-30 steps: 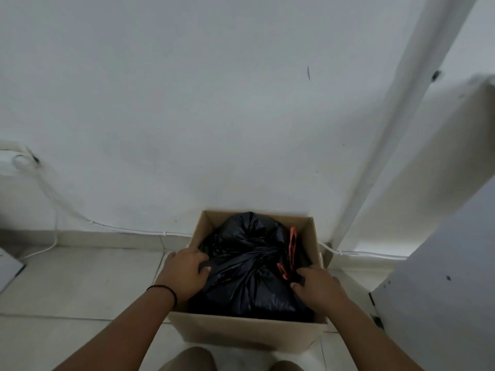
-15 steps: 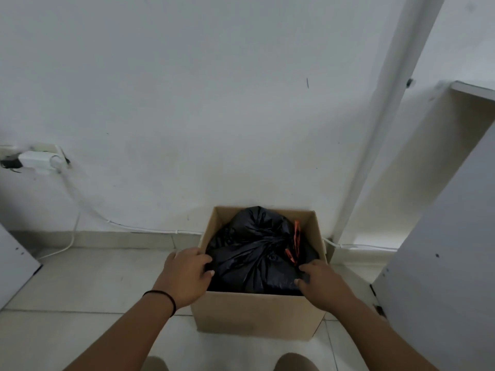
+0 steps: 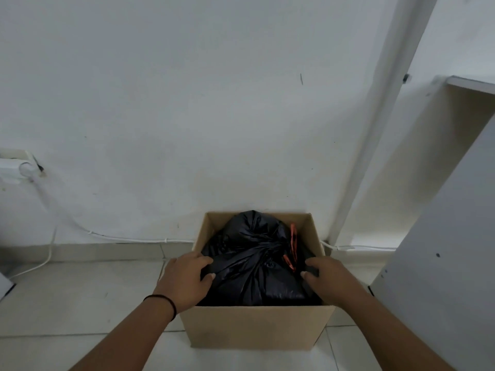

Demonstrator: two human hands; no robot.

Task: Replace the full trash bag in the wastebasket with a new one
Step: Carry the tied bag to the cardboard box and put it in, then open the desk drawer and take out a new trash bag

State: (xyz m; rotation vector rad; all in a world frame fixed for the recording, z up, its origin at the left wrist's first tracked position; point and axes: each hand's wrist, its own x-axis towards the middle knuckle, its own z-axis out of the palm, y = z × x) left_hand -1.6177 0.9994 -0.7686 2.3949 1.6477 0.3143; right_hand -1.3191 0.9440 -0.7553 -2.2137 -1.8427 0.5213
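Note:
A cardboard box [image 3: 254, 328] stands on the tiled floor against the white wall and serves as the wastebasket. Inside it sits a full black trash bag [image 3: 257, 263], tied at the top, with an orange drawstring [image 3: 293, 246] showing on its right side. My left hand [image 3: 184, 279] lies on the bag's left side at the box's left rim, fingers curled onto the plastic. My right hand [image 3: 328, 279] presses on the bag's right side, its fingertips tucked between bag and box wall. No new bag is in view.
A white cable [image 3: 128, 238] runs along the wall base from a plug [image 3: 16, 167] at the left. A white furniture panel [image 3: 450, 263] stands close on the right. A white pipe [image 3: 375, 124] rises behind the box's right corner.
The view pulled back and up from the box. Both hands stayed on the bag's sides, shifting slightly inward along the plastic.

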